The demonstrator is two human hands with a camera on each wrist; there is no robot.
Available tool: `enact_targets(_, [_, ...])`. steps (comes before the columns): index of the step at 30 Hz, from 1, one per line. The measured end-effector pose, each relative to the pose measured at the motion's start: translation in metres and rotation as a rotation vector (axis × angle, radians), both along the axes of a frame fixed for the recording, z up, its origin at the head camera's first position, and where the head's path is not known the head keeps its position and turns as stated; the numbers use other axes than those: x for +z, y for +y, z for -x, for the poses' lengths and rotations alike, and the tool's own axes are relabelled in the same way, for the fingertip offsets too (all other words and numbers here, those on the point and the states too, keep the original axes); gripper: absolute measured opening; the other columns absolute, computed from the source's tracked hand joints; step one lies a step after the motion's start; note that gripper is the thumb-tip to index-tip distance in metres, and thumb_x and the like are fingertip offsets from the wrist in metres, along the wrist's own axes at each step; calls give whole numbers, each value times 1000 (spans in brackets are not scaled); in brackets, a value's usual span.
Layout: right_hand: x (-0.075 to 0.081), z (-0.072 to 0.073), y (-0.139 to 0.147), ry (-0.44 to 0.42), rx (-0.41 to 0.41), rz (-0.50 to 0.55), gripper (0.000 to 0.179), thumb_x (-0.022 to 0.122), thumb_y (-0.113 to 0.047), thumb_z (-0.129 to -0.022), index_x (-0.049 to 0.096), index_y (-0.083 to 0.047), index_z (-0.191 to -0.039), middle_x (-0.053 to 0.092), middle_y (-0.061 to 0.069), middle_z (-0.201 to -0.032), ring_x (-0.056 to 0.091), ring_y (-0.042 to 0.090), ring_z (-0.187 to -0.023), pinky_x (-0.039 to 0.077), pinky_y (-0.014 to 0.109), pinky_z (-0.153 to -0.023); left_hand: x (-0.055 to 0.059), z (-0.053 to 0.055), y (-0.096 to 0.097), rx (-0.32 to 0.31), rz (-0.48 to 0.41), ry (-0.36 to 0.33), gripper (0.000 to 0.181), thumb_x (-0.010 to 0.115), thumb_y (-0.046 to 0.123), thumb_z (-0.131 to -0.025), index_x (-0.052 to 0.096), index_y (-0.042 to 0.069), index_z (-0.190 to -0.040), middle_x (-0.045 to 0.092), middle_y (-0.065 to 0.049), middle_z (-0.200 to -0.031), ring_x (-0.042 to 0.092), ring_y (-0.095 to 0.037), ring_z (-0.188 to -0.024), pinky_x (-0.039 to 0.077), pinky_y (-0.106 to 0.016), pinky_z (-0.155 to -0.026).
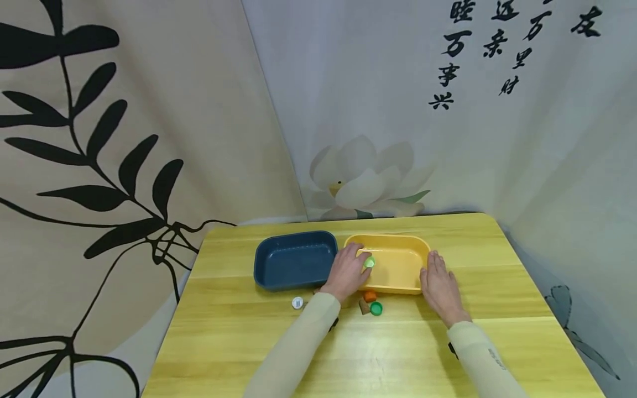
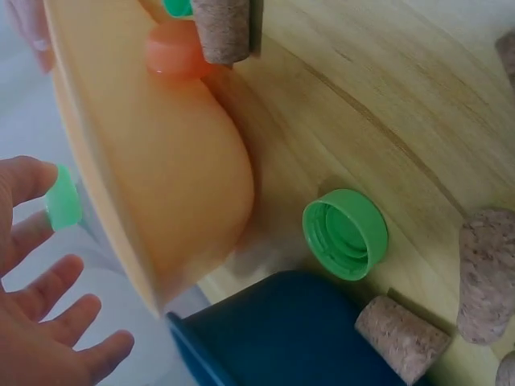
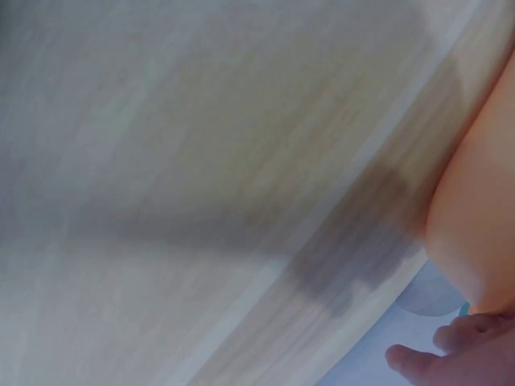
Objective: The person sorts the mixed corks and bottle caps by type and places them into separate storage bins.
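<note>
Left hand pinches green cap, other fingers spread; right hand touches yellow tray, fingers straight

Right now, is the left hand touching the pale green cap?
Touching. The left wrist view shows the left hand pinching the pale green cap between thumb and finger.

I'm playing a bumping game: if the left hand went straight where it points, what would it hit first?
Probably the far side of the yellow tray: the left hand points across it, pinching a light green cap. The hand's height is hard to judge, so it might pass over.
</note>
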State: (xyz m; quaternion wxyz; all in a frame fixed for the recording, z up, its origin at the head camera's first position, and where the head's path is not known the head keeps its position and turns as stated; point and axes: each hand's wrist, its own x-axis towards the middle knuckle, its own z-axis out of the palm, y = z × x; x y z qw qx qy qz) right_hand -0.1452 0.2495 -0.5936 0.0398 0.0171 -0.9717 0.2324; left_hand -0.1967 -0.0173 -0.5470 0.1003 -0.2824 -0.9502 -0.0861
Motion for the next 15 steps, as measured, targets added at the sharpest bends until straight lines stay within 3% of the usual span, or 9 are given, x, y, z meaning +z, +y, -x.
enact_targets(9, [-2, -3, 1, -1, 2, -7, 62, 23, -26, -113, 16, 17, -156, 15, 36, -164, 20, 53, -150, 24, 73, -114, -13, 8, 9, 53, 87, -58, 35, 72, 34, -98, 73, 21, -130, 60, -7, -139, 53, -24, -131, 46, -46, -108])
enact_targets(15, [-3, -3, 0, 3, -1, -21, 61, 25, -25, -113, 17, 18, -156, 15, 36, -164, 20, 53, -150, 25, 72, -114, -17, 9, 10, 66, 101, -78, 48, 74, 34, -97, 65, 21, -142, 58, -9, -141, 52, -27, -134, 45, -51, -110])
